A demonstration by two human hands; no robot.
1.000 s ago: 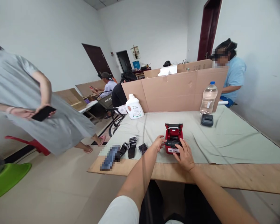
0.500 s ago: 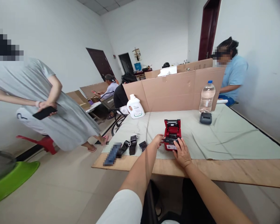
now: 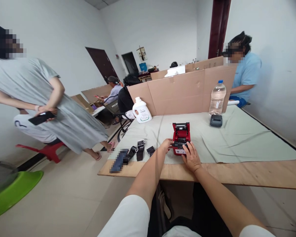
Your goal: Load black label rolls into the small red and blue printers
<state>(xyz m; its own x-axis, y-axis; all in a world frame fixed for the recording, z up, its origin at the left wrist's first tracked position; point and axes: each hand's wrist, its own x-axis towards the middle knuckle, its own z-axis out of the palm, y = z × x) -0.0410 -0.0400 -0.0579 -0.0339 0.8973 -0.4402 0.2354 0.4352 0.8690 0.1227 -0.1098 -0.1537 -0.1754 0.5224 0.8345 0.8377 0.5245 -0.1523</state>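
Observation:
A small red-and-black label printer stands on the table in front of me, its lid raised and tilted back. Across its front opening lies a glossy black strip. My left hand pinches the strip's left end beside the printer. At the other end, my right hand has its fingertips on the strip and the printer's front right corner. The fingers partly cover both ends of the strip. Several black rolls with loose tails, one of them a black roll, lie left of my left forearm.
A white jug stands at the back left, before a cardboard screen. A water bottle and a dark grey device are at the back right. One person stands at left; another sits at right.
The view has shifted slightly, so the table sits higher in the picture. Both my hands stay at the black strip on the printer. The standing person's head has turned a little.

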